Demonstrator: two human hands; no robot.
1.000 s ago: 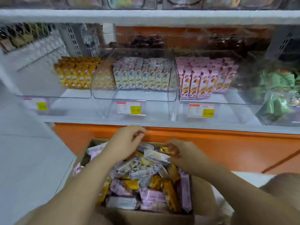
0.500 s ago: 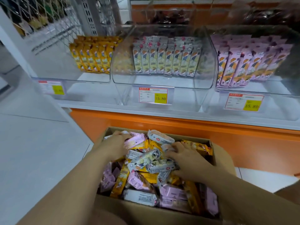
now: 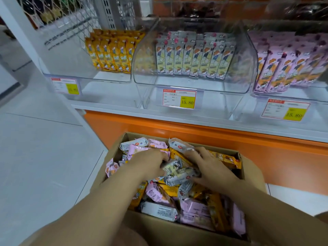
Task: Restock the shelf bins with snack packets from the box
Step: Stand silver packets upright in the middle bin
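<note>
A cardboard box [image 3: 253, 172] stands on the floor below the shelf, full of mixed pink, yellow and grey-white snack packets [image 3: 159, 211]. Both hands are inside it. My left hand [image 3: 150, 165] presses on the pile with its fingers curled around grey-white packets [image 3: 174, 166]. My right hand [image 3: 210, 170] lies spread over the same packets from the right, thumb under them. Above, three clear bins hold upright rows: yellow packets [image 3: 110, 52], grey-white packets [image 3: 193, 57] and pink packets [image 3: 287, 64].
The clear middle bin [image 3: 195, 84] has bare space in front of its row. Price tags [image 3: 179, 98] hang on the bin fronts. An orange base panel [image 3: 230, 139] runs under the white shelf. Pale tiled floor [image 3: 35, 157] lies to the left.
The view has closed in on the shelf and box. Both hands have moved together toward the box's middle, gathering grey-white packets between them.
</note>
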